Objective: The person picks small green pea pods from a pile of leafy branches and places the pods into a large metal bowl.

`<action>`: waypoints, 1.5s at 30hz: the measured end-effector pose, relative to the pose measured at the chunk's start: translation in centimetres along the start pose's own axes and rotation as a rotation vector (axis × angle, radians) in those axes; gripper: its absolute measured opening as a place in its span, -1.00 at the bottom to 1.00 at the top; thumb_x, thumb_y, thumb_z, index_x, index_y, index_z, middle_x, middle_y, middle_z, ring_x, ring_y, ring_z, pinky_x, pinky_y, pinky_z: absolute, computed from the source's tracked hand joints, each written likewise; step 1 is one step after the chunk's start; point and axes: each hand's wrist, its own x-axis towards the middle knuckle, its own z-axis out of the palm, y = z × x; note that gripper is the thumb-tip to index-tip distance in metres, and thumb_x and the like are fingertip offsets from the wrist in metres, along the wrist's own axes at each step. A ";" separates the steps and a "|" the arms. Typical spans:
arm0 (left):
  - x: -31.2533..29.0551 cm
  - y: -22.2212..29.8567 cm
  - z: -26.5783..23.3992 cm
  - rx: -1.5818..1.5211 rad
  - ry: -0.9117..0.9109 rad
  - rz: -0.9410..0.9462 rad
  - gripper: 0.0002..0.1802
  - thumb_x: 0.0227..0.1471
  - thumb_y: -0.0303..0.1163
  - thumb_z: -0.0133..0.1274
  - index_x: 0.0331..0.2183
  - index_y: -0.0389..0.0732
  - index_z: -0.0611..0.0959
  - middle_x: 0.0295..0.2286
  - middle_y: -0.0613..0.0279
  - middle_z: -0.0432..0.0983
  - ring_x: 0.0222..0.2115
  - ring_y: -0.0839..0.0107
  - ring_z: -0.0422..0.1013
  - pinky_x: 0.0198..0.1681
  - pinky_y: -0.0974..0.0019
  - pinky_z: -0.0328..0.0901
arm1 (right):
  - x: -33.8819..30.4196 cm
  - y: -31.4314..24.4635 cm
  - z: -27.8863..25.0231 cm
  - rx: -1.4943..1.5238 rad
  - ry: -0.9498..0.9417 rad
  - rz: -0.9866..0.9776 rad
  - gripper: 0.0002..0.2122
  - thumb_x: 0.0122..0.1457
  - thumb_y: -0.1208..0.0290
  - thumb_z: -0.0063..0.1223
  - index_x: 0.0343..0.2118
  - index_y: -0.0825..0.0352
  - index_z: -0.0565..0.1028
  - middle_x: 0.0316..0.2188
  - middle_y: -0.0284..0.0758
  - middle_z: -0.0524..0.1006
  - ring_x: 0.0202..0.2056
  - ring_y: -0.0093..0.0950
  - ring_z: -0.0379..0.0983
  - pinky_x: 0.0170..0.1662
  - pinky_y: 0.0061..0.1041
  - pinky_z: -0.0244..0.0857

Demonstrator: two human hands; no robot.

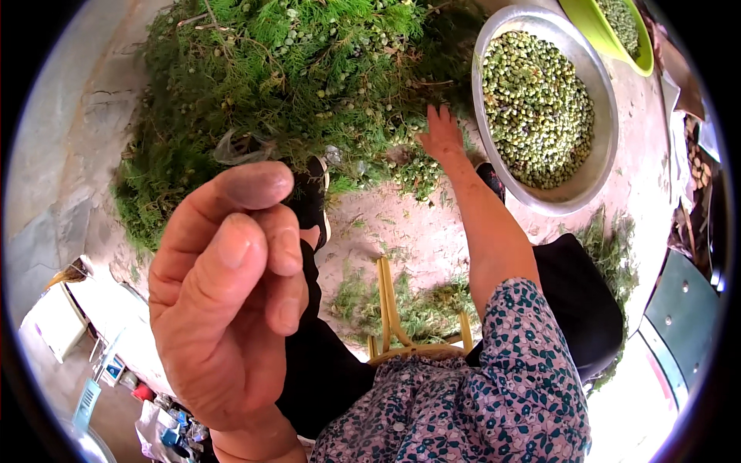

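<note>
The right hand, fingers spread, is at the sprigs, upper centre; staying clear of the bowl should avoid spills. The left hand is loosely curled, left of centre; whether it grips anything, I cannot tell.

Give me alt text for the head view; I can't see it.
The person's left hand is raised close to the camera, fingers curled, while the right hand is at the near edge of a heap of green sprigs, fingers spread. Right of the heap, a metal basin holds small green berry-like pieces, with a lime-green container beyond it.
</note>
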 end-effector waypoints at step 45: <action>0.7 -0.5 1.2 0.065 0.029 -0.037 -0.68 0.07 -0.44 -0.13 -0.16 -0.46 0.34 -0.52 0.17 0.31 -0.73 0.58 0.20 -0.71 0.59 0.10 | -5.4 0.2 5.3 -0.079 0.124 -0.326 -0.50 -0.16 0.54 0.03 -0.04 0.14 0.30 0.01 -0.18 0.15 0.06 -0.09 0.05 0.06 -0.09 0.01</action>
